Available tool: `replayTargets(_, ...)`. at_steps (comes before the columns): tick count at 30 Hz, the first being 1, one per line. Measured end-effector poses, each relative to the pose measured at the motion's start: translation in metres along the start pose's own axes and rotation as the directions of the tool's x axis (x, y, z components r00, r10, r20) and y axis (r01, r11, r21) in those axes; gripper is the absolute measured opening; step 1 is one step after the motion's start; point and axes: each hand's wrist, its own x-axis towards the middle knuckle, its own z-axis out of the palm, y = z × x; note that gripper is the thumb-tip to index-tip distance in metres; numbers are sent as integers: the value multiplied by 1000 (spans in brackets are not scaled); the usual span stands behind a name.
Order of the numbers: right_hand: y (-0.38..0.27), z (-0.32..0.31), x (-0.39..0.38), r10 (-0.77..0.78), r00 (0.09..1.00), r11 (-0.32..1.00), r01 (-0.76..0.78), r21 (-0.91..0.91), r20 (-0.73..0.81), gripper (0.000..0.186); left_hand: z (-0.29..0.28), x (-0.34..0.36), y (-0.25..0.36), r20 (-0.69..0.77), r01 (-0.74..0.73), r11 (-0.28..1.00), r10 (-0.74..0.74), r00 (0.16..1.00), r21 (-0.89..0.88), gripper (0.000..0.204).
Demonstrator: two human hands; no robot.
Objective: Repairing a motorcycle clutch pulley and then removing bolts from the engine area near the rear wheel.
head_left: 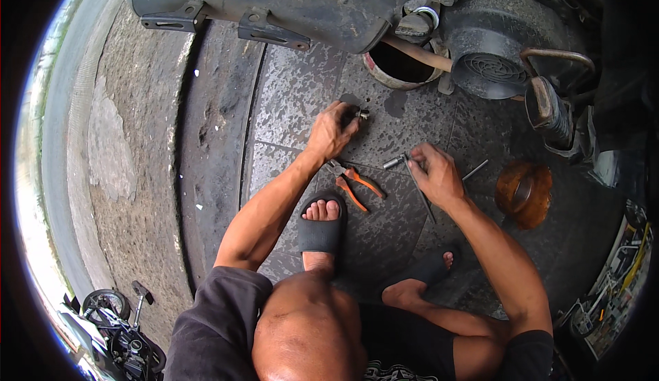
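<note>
My left hand (332, 132) is closed, its fingertips round a small metallic part (364, 114) held just above the dark tiles. Most of that part is hidden by the fingers. Below this hand, pliers (355, 183) with orange handles lie on the floor beside my sandalled foot. My right hand (437, 174) is low over the tiles, with thumb and fingers pinched on a thin dark rod (426, 206). A silver socket end (393, 162) shows at its fingertips, and a thin silver rod (476, 169) lies past its far side. Whether these pieces join is hidden under the hand.
A scooter's exhaust muffler (274, 7) and round engine cover (491, 65) loom along the top. Beneath them sits a round basin (401, 79). An orange-brown bowl-like piece (524, 194) lies at the right. A motorcycle (127, 333) stands at the lower left, beyond a stone ledge.
</note>
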Motion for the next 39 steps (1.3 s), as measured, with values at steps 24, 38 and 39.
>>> replayTargets(24,-29,-7,23,-406,912,914,406,-2,-68,12,-14,-19,61,246,13,934,81,966,-358,18)
replayTargets(38,-24,-4,20,-452,878,892,448,-64,-157,16,-3,-26,68,388,412,716,-211,897,-564,27)
replayTargets(39,-25,-4,19,-454,875,891,450,-62,-166,16,-2,-26,66,387,412,716,-211,897,-563,27)
